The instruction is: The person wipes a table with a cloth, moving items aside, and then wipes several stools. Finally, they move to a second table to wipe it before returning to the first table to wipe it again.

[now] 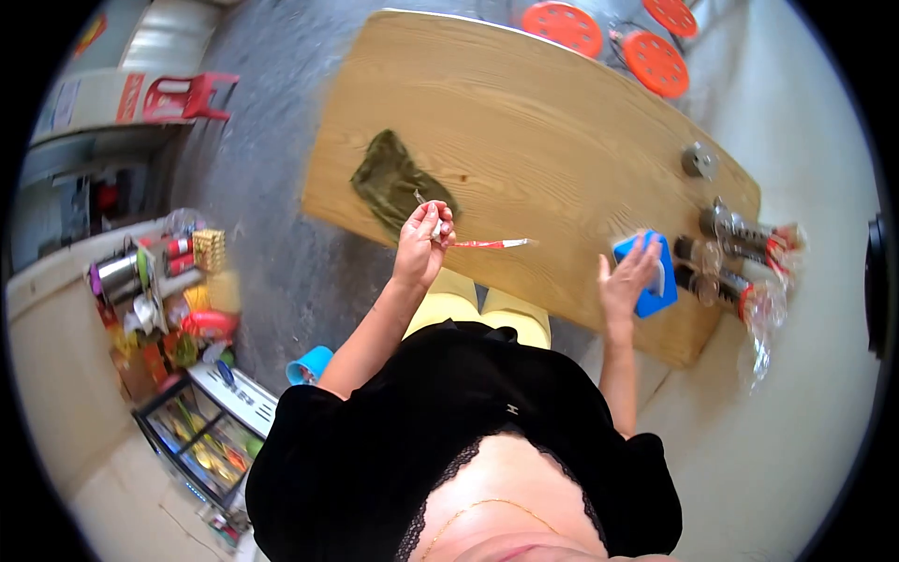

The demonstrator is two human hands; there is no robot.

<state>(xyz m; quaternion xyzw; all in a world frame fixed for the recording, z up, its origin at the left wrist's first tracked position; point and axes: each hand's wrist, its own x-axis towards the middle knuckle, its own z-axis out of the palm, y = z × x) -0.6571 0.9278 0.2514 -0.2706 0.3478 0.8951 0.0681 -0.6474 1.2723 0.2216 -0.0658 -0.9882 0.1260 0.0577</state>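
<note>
My left hand (426, 245) is closed in a pinch above the near table edge. A thin red-and-white wrapper strip (492, 244) sticks out to the right from its lower fingers. A small greyish tip (420, 197) pokes out above the thumb and forefinger; its kind does not show. Just beyond this hand, a crumpled olive-green cloth (393, 178) lies on the wooden table (524, 122). My right hand (627, 276) rests with fingers stretched out over a blue tissue box (662, 298), its thumb apart. A white tissue (659, 277) shows at the box's opening.
Jars with clear plastic bags (749, 304) stand at the table's right end, near a grey metal container (699, 161). Red stools (655, 64) are beyond the far edge. On the left are a red chair (190, 97), a blue bin (309, 365) and a glass-fronted cabinet (201, 440).
</note>
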